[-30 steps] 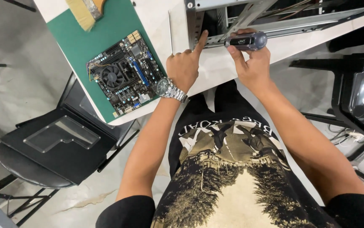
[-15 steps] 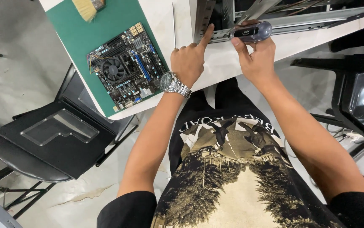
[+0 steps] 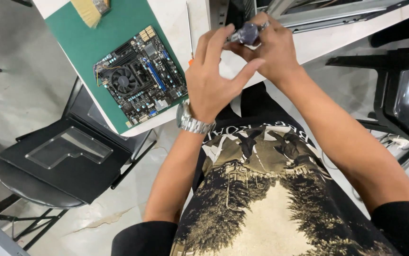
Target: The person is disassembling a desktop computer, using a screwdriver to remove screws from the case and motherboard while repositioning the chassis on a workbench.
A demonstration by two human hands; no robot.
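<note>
Both hands meet just above the near table edge. Right hand [image 3: 275, 50] is wrapped around the dark screwdriver handle [image 3: 248, 33]; left hand [image 3: 216, 76] has thumb and fingers closing on the same handle from the near-left side, so the two hands are together on the one tool. A metal watch [image 3: 192, 121] sits on the left wrist.

The handle lies between the two hands, held up near their fingertips; its long axis seems to run left-right with a slight tilt, tip end toward the right hand's fingers. The shaft is hidden, so tip direction can't be confirmed. The right hand carries the grip and is the nearer one; the left only pinches.

Just beyond the hands: the open metal computer case [image 3: 318, 14] on the white table [image 3: 176, 19], near the tool. Left of the hands, apart from them: a motherboard [image 3: 140, 76] with a fan lying flat on a green mat [image 3: 90, 42]; a brush [image 3: 88, 9] at the mat's far edge.

Off the table: a black chair [image 3: 38, 185] bearing a side panel on the left, another black chair [image 3: 403, 90] on the right. Nothing sits between hands and case.
</note>
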